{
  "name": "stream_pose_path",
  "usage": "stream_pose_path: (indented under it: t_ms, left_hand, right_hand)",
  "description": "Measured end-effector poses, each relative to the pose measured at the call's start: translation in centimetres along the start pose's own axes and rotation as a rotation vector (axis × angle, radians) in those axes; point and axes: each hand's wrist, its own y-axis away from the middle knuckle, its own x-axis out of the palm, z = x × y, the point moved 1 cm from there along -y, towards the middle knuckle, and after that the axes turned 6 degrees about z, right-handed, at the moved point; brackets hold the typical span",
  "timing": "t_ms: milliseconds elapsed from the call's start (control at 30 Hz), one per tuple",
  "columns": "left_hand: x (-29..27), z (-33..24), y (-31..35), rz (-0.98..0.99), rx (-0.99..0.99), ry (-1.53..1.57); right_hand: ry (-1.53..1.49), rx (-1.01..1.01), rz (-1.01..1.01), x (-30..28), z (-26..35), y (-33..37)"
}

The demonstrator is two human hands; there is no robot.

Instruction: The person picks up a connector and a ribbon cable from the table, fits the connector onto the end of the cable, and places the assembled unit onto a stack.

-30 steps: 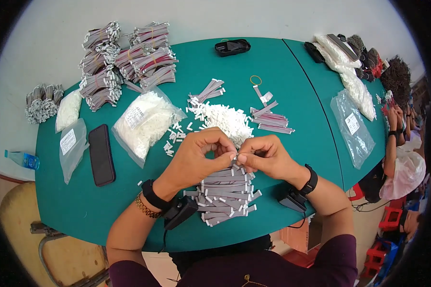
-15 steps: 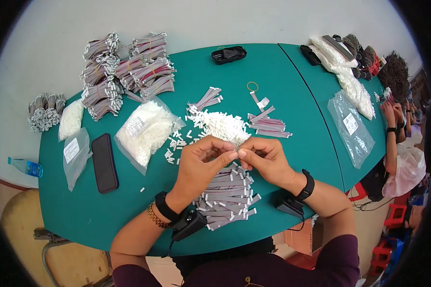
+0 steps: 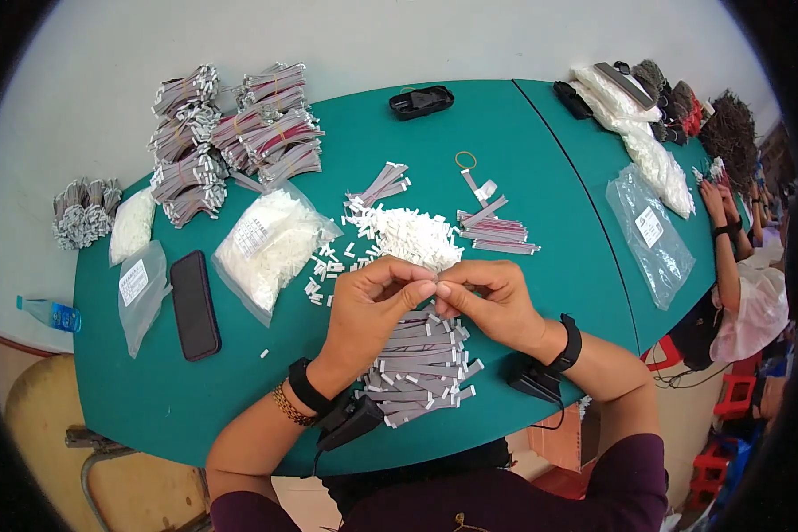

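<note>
My left hand [image 3: 372, 306] and my right hand [image 3: 492, 297] meet fingertip to fingertip, each in a pinch. What lies between the fingers is too small and too covered to make out. Just beyond them is a heap of small white plastic connector pieces [image 3: 417, 235], with loose ones scattered to its left. Below my hands lies a pile of short grey ribbon cables with white ends [image 3: 417, 363]. A few more ribbon cables [image 3: 383, 184] rest behind the heap, and a row of grey and reddish ones [image 3: 501, 232] sits to its right.
Bundled ribbon cables [image 3: 275, 124] are stacked at the back left. Nearer stand a bag of white pieces [image 3: 270, 244], a dark phone [image 3: 195, 306] and a flat plastic bag [image 3: 140, 293]. A black case [image 3: 421, 102] lies at the back. Another person's hands [image 3: 718, 204] work at far right.
My hands stay pinched together in almost the same place, with only a slight shift of the fingers. At far right, the other person's hands and arm have moved a little.
</note>
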Motion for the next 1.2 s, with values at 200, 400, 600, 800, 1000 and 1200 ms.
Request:
stream_pose_path:
  t_ms: [200,400,600,800,1000,1200]
  left_hand:
    - [0.03,-0.28,-0.22,0.073,0.038,0.036]
    - [-0.36,0.11,-0.32,0.094,0.003,0.065]
    - [-0.14,-0.04,-0.34,0.063,0.044,-0.002]
    - [-0.01,-0.25,-0.32,0.099,0.055,0.061]
    - [-0.09,-0.12,-0.26,0.086,-0.004,0.093]
    - [-0.16,-0.32,-0.33,0.1,0.012,0.029]
  right_hand:
    - [-0.041,0.025,0.019,0.06,0.29,-0.09]
    - [-0.087,0.04,0.038,0.02,0.17,-0.1]
    - [-0.096,0.038,0.03,0.04,0.18,-0.09]
    - [-0.108,0.047,0.033,0.1,0.27,-0.07]
    - [-0.152,0.06,0.026,0.21,0.17,-0.04]
    - [-0.05,0.014,0.023,0.28,0.15,-0.04]
